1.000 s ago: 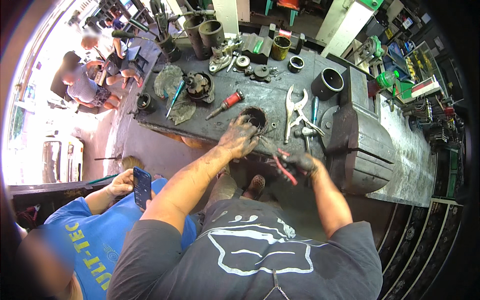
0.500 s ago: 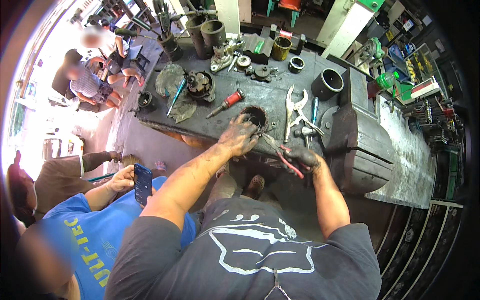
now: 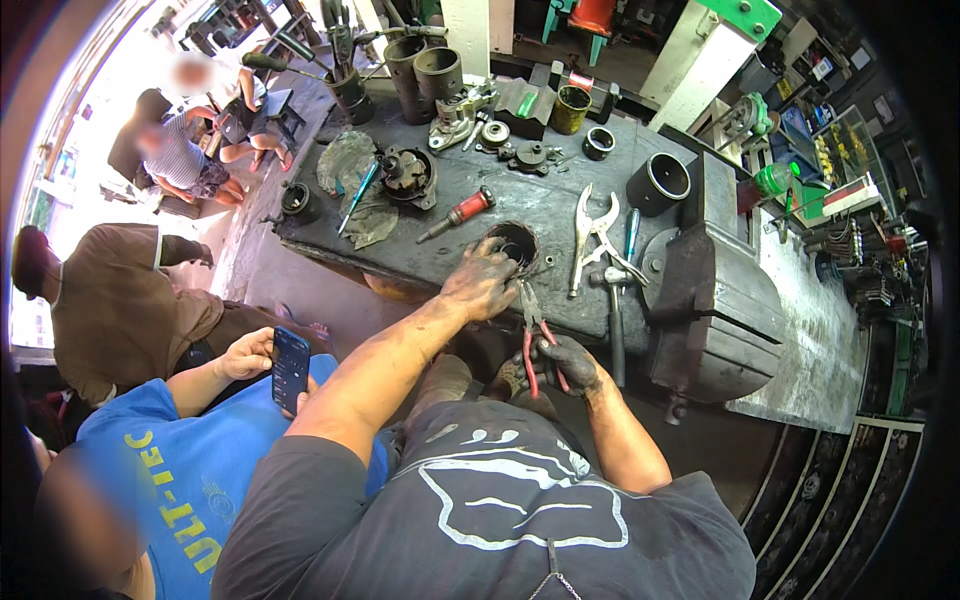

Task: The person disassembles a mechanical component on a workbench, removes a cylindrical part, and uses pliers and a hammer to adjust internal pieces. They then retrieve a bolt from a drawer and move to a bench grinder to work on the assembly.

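Note:
At the front edge of the dark workbench (image 3: 320,228), my left hand (image 3: 480,280) grips the near side of a round hollow metal housing (image 3: 526,236), fingers over its rim. The inside of it is dark, and I cannot make out what my fingertips touch there. My right hand (image 3: 577,367) holds red-handled pliers (image 3: 530,312), handles spread, jaws pointing away from me against the housing's near right rim. A small nut (image 3: 548,260) sits just right of the housing. Behind it lies a red-handled screwdriver (image 3: 466,208).
Right of the housing lie locking pliers (image 3: 583,240), a blue screwdriver (image 3: 632,232) and a hammer (image 3: 616,320), beside a big vise (image 3: 725,310). A disassembled round part (image 3: 405,178) and metal cylinders (image 3: 437,72) stand farther back. On my left, a person in blue holds a phone (image 3: 290,372).
My right hand has come left and nearer to me, swinging the pliers from a slant to nearly straight ahead. My left hand stays on the housing. A person in brown has shifted at the left.

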Demonstrator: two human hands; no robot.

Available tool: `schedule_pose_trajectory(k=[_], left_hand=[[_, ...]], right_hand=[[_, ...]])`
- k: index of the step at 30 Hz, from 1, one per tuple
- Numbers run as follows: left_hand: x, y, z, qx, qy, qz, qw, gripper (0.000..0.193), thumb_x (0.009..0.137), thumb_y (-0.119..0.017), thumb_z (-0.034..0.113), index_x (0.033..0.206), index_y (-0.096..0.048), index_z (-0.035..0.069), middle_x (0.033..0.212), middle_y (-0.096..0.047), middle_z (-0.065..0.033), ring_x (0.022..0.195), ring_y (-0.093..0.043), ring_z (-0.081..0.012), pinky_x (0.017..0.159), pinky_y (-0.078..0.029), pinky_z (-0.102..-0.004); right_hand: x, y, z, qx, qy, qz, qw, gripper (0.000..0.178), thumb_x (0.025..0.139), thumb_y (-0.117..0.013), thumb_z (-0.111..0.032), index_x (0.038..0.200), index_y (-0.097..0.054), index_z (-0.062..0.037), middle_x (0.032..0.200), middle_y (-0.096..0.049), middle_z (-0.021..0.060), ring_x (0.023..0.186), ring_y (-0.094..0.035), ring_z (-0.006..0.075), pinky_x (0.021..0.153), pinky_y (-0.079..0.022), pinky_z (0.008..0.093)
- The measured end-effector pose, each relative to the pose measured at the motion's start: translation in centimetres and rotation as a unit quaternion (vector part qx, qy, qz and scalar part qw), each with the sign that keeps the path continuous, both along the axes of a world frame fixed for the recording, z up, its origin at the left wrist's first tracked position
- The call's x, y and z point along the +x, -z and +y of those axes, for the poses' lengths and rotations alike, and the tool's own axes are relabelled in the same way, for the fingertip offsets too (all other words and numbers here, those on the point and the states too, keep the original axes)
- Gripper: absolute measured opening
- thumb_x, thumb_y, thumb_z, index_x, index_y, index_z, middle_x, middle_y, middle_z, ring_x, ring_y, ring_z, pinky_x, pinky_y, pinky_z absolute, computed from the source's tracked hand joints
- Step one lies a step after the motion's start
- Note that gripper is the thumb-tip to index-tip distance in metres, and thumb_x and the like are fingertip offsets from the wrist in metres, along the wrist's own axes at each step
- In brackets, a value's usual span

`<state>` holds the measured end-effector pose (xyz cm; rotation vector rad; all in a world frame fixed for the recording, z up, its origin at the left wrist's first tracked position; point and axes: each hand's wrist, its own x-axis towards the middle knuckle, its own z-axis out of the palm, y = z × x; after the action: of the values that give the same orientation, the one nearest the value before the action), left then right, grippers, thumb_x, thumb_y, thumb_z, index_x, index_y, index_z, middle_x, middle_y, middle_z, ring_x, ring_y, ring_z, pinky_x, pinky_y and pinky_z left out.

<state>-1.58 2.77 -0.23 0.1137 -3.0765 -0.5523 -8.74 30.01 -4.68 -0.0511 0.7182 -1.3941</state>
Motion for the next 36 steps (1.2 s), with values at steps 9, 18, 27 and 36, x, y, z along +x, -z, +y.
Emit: schedule_pose_trajectory(k=[9, 18, 27, 36], left_hand=[[0.1, 0.5, -0.2, -0.011, 0.007, 0.019, 1.000, 0.038, 0.098, -0.064, 0.037, 0.120, -0.070, 0.006, 0.132, -0.067, -0.0145, 0.145, -0.043, -0.0398, 0.118, -0.035, -0.0617], [0.1, -0.1, 0.0, -0.020, 0.004, 0.022, 1.000, 0.042, 0.096, -0.067, 0.037, 0.122, -0.070, 0.004, 0.134, -0.067, -0.0174, 0.144, -0.044, -0.0431, 0.119, -0.036, -0.0598], [0.1, 1.1, -0.4, 0.000, 0.008, 0.035, 0.999, 0.043, 0.093, -0.068, 0.038, 0.121, -0.070, 0.005, 0.131, -0.067, -0.0164, 0.144, -0.044, -0.0418, 0.118, -0.035, -0.0627], [0.1, 0.4, -0.2, -0.006, 0.004, -0.007, 1.000, 0.047, 0.094, -0.069, 0.040, 0.128, -0.067, 0.007, 0.132, -0.066, -0.0153, 0.144, -0.043, -0.0424, 0.119, -0.034, -0.0632]], right_hand=[[-0.8, 1.3, -0.8, 0.036, 0.026, 0.049, 0.998, 0.039, 0.106, -0.065, -0.040, 0.117, -0.063, -0.0032, 0.103, -0.074, 0.0153, 0.087, -0.075, 0.0270, 0.076, -0.065, 0.0431], [-4.7, 0.8, 0.4, 0.073, -0.040, 0.059, 0.995, 0.040, 0.103, -0.071, -0.033, 0.124, -0.065, -0.0002, 0.107, -0.074, 0.0184, 0.094, -0.076, 0.0328, 0.082, -0.066, 0.0468], [-2.4, 1.1, -0.2, 0.092, -0.007, 0.099, 0.991, 0.037, 0.107, -0.064, -0.038, 0.124, -0.065, -0.0060, 0.103, -0.074, 0.0132, 0.088, -0.076, 0.0244, 0.076, -0.064, 0.0402], [-0.4, 0.6, -0.8, 0.038, 0.025, 0.008, 0.999, 0.040, 0.102, -0.072, -0.035, 0.124, -0.063, -0.0032, 0.113, -0.074, 0.0153, 0.103, -0.075, 0.0331, 0.088, -0.065, 0.0465]])
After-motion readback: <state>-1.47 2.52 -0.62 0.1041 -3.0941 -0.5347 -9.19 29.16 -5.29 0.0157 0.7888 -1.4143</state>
